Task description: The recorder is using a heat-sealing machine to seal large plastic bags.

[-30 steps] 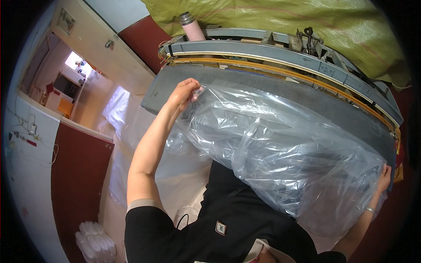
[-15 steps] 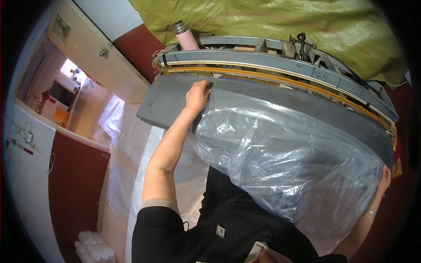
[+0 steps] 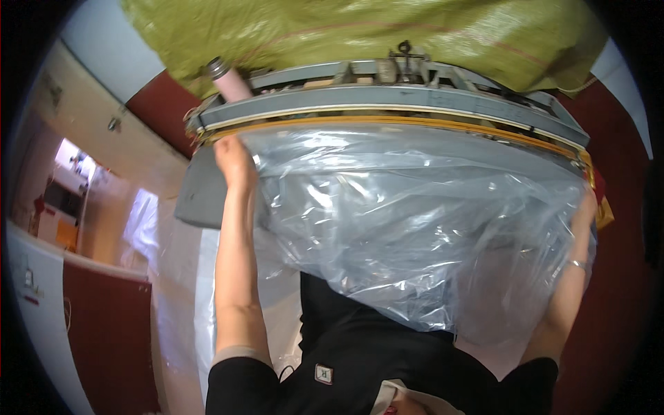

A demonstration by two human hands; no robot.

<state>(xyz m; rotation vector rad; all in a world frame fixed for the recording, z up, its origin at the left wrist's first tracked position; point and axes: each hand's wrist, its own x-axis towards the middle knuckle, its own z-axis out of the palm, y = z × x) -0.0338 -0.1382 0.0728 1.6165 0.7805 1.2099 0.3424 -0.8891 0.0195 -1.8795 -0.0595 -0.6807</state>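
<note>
Plastic sheet [image 3: 387, 207] runs left to right, long axis along the bench [image 3: 197, 187]'s far edge. Our left grip [image 3: 235, 160] and right grip [image 3: 586, 206] pinch its far corners.

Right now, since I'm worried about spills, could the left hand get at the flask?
Probably yes: the flask sits beyond the grey rail, its top uncovered, and the left hand is close by. That hand appears to hold the sheet, so it would likely have to let go first.
</note>
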